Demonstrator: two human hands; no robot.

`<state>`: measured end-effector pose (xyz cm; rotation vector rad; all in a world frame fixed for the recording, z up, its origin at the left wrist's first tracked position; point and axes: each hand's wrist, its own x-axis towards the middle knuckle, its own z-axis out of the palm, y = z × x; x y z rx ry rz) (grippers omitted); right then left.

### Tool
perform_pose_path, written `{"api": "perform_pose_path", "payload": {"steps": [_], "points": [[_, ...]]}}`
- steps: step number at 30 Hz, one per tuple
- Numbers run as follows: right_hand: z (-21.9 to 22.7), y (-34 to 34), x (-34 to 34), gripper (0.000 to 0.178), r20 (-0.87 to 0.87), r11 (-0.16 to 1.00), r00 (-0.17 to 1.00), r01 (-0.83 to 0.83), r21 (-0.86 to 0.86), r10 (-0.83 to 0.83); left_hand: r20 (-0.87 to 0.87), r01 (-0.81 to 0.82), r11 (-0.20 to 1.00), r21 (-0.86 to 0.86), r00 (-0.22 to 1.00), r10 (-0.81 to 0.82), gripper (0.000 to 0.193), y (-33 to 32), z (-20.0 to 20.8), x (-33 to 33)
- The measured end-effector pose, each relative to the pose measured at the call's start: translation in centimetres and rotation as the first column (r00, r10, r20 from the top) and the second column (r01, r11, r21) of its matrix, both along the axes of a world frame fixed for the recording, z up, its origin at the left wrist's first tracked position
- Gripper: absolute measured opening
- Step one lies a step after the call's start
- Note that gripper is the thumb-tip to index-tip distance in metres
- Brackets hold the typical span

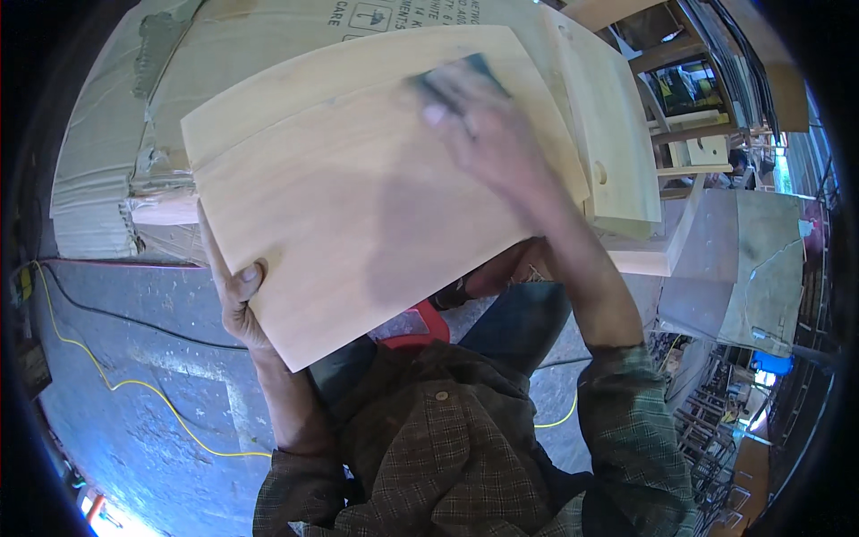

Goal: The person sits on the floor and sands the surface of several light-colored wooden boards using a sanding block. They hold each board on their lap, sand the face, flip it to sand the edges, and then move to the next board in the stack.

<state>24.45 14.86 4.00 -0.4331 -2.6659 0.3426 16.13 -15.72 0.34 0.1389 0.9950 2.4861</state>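
Note:
A pale wooden panel point(322, 206) with one curved edge lies tilted in front of me, its far part over a cardboard-covered surface and its near corner out above my lap. My left hand point(237, 300) grips the panel's left edge, thumb on top and fingers hidden beneath. On the upper right of the panel, my right hand point(492, 143) is closed on a dark green piece of sandpaper point(489, 72), pressed flat to the wood. Motion smears the fingers and the paper somewhat.
Flattened cardboard point(259, 54) covers the work surface. Another pale wooden board point(617, 116) lies to the right, beside stacked wooden frames point(689, 89). Below are a red stool point(416, 324) and a yellow cable point(170, 412) across the grey floor.

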Motion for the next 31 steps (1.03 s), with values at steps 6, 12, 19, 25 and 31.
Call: {"api": "perform_pose_path", "payload": {"steps": [6, 12, 19, 25, 31], "points": [[1.4, 5.5, 0.8, 0.043, 0.156, 0.928, 0.932, 0.347, -0.136, -0.326, -0.001, 0.019, 1.0, -0.025, 1.0, -0.019, 0.086, 0.3, 0.0, 0.3], [0.3, -4.8, -1.6, 0.039, -0.065, 0.985, 0.997, -0.032, 0.171, 0.044, -0.022, -0.009, 1.0, -0.006, 1.0, 0.009, 0.086, 0.1, 0.5, 0.0], [-0.5, 2.5, 0.1, 0.037, 0.027, 0.963, 0.965, 0.262, -0.07, -0.261, 0.011, 0.0, 0.993, -0.121, 1.0, 0.001, 0.1, 0.3, 0.1, -0.3], [0.9, -4.0, 1.3, 0.031, -0.106, 0.979, 0.979, -0.186, -0.082, 0.177, 0.024, 0.029, 0.994, -0.102, 0.999, -0.026, 0.097, 0.4, 0.7, -0.3], [0.7, 5.0, 0.8, 0.036, 0.107, 0.965, 0.974, 0.178, 0.192, -0.201, 0.08, -0.092, 0.989, -0.114, 0.992, 0.101, 0.082, -0.9, -0.5, 0.0]]}}
